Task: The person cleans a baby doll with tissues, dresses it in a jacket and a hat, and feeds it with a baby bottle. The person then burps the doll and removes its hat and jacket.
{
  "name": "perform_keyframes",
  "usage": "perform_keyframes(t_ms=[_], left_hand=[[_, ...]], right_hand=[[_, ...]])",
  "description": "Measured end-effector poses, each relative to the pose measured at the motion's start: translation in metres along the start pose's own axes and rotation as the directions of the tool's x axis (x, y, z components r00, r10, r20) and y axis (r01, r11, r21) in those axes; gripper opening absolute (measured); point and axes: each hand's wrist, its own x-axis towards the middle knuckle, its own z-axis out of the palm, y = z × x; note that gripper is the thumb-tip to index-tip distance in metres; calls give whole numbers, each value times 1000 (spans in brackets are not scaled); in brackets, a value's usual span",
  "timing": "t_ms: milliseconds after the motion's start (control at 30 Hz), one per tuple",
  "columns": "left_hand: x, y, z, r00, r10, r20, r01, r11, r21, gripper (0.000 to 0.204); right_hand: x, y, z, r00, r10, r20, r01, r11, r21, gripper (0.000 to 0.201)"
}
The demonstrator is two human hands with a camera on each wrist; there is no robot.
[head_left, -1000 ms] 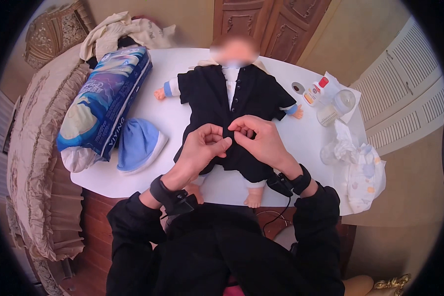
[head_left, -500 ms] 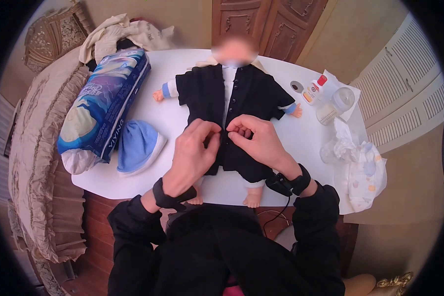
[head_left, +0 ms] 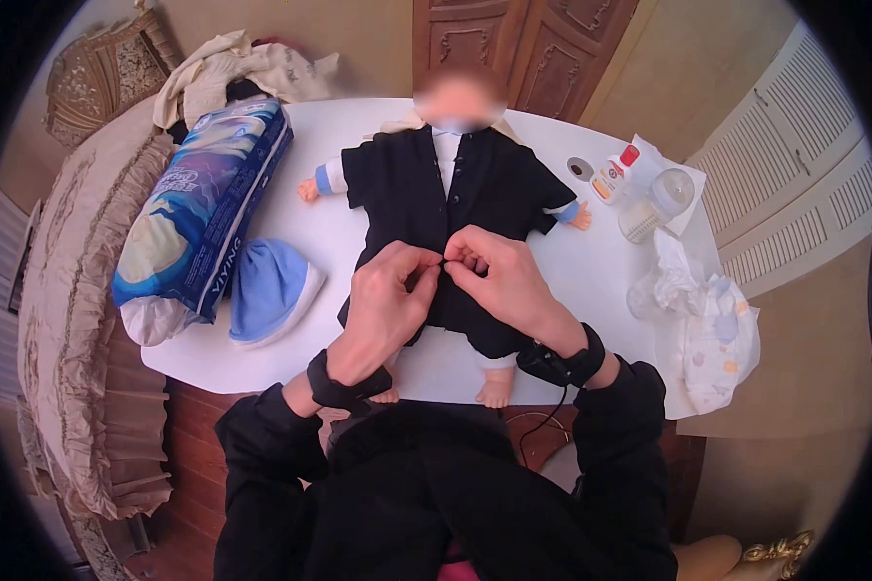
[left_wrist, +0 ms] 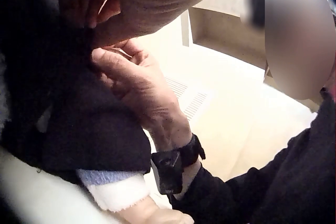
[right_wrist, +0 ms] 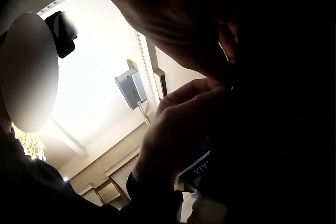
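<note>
A doll [head_left: 495, 385] lies on its back on the white table, dressed in a short-sleeved black garment [head_left: 499, 189] with buttons down the front. The white and blue clothing beneath shows at its chest, cuffs and legs. Over the doll's middle, my left hand [head_left: 386, 298] pinches the left front edge of the garment between thumb and fingers. Opposite it, my right hand [head_left: 504, 281] pinches the other edge, its fingertips meeting the left ones at the button line. In the left wrist view the dark cloth [left_wrist: 100, 124] hides what lies between the fingertips.
A blue diaper pack [head_left: 203, 194] and a blue hat [head_left: 273, 290] lie at the left of the table [head_left: 591, 310]. Toward the right are a red-capped bottle [head_left: 615, 176], a baby bottle [head_left: 657, 205], a crumpled white wipe [head_left: 676, 271] and a patterned diaper [head_left: 719, 344].
My left hand has turned over, knuckles up, and its fingertips have come against the right ones. Both hands have shifted slightly down the garment's front in the last half second.
</note>
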Motion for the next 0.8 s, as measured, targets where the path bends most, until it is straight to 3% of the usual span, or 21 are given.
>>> perform_keyframes(t_ms=[133,200,300,467,533,600,667,800], left_hand=[[4,0,-3,997,-41,61,42,999,-9,10],[7,-2,-6,934,-272,231,316,931,-184,8],[10,-12,-1,926,-268,267,343,893,-291,7],[12,-2,1,962,-193,192,221,965,-142,5],[11,-1,3,973,-161,167,180,978,-106,6],[9,0,4,985,-111,132,118,992,-44,8],[9,1,4,983,-125,138,134,990,-52,9],[9,-2,5,981,-148,129,162,981,-108,9]], right_hand=[[-1,0,-1,999,42,-8,-41,998,56,11],[-2,-1,-2,999,42,-13,-41,998,57,11],[-2,-1,0,998,56,-25,-55,997,47,11],[-2,-1,0,993,112,-38,-109,992,65,11],[0,-4,-2,974,227,-10,-222,957,187,11],[1,-1,0,975,219,-19,-210,952,222,11],[1,2,2,977,212,-29,-197,946,257,11],[1,3,-2,944,324,63,-321,860,397,10]])
